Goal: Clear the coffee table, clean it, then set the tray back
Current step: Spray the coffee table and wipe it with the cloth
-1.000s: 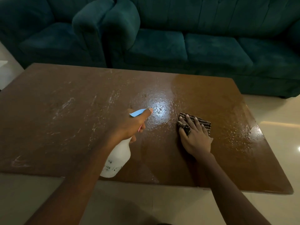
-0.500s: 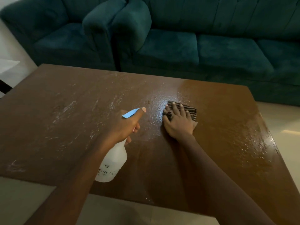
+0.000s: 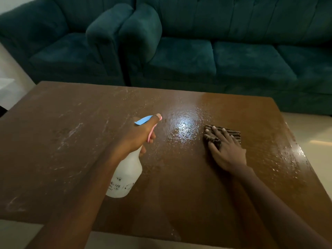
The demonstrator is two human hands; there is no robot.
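The coffee table (image 3: 59, 169) fills the lower view, its top bare of objects; the tray is not in sight, so the step in hand appears to be the cleaning.

The left hand (image 3: 133, 141) curls round the neck of a white spray bottle (image 3: 126, 177), index finger lying along the blue nozzle and the lower fingers behind the pink trigger, nozzle aimed toward 1 o'clock. The right hand (image 3: 227, 151) lies flat with fingers spread, pressing a striped brown cloth (image 3: 234, 134) onto the wood at 3 o'clock of the bottle.

Between the 2 hands a wet patch (image 3: 183, 129) glints with droplets, and more beads sit along the table's 3 o'clock edge. White dried smears (image 3: 71, 133) streak the half from 9 to 11 o'clock, which looks dry.

To do this well, the cloth should probably sweep through the glistening patch in long overlapping strokes, palm flat so pressure spreads evenly, before the droplets dry into fresh marks. The smeared 9 o'clock side likely needs spray next; a light mist suits it better than pooling. Beads near the 3 o'clock edge risk running onto the pale floor (image 3: 319, 133), so that edge deserves an early pass.

Teal sofas (image 3: 242, 58) stand beyond the table at 12 o'clock.
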